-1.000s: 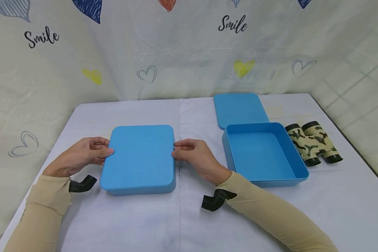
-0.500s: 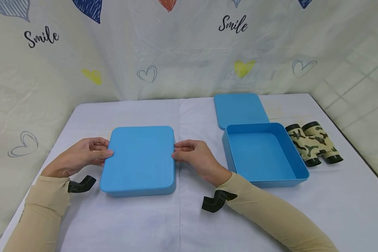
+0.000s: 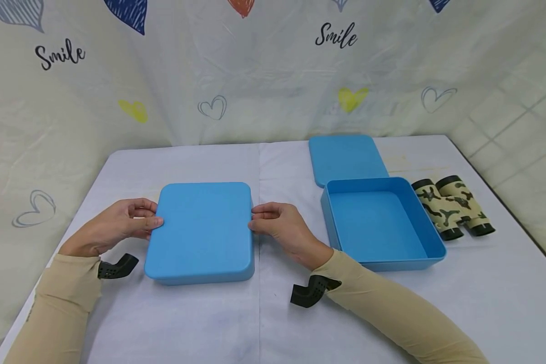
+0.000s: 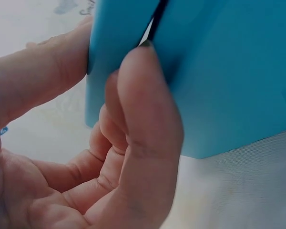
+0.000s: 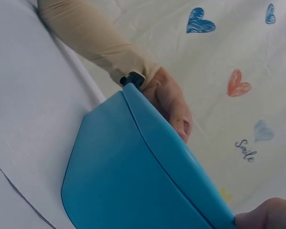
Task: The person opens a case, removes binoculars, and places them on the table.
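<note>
In the head view a blue square box with rounded corners stands left of the table's middle, its matching lid (image 3: 200, 227) on top. My left hand (image 3: 114, 225) pinches the lid's left edge between thumb and fingers. In the left wrist view a narrow gap shows between lid and box wall (image 4: 229, 86), right at the index fingertip (image 4: 143, 62). Opposite, my right hand (image 3: 291, 232) pinches the lid's right edge, thumb in front. The right wrist view shows a thin seam between lid (image 5: 167, 138) and box wall (image 5: 105, 162); most of the right hand is outside it.
Right of the hands stands a second blue box (image 3: 382, 222), open and with nothing in it. Its blue lid (image 3: 348, 159) lies behind it. Camouflage-patterned binoculars (image 3: 452, 207) lie at its right side. A printed curtain (image 3: 273, 71) hangs behind the white-covered table (image 3: 200, 328).
The lid and both hands have shifted very slightly toward the person; the grip on the lid looks the same. The second box, its lid and the binoculars have not moved.
</note>
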A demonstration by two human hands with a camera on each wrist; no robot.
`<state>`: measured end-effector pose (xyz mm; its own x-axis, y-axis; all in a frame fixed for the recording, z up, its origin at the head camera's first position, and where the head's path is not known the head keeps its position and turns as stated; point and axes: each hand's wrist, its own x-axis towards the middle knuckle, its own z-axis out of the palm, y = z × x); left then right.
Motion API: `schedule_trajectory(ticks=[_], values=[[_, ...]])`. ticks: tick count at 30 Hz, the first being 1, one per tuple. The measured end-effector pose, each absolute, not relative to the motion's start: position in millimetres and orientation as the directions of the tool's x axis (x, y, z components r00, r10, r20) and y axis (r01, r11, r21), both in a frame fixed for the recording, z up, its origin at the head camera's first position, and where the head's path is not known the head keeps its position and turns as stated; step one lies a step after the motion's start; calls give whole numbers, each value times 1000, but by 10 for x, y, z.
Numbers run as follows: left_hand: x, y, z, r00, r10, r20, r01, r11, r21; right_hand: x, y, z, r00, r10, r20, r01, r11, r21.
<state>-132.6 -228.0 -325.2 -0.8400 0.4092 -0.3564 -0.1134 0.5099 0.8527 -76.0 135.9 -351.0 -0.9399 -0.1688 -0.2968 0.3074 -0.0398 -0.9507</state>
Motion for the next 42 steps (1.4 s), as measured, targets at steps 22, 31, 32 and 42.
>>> schedule_trajectory(ticks=[22, 31, 32, 42], values=[[-1320, -2282, -3260, -841, 402, -362, -122, 510, 851, -761, 1343, -3513, -945, -156, -287, 299, -55, -953], [-1312, -2298, -3256, -842, 398, -364, -126, 511, 850, -746, 1331, -3500, -942, -177, -285, 298, -51, -953], [-1310, -2299, -3257, -842, 399, -363, -125, 510, 851, -743, 1328, -3499, -942, -178, -285, 297, -50, -953], [-1306, -2280, -3212, -858, 389, -336, -103, 510, 854, -701, 1344, -3439, -954, -182, -238, 244, -11, -970]])
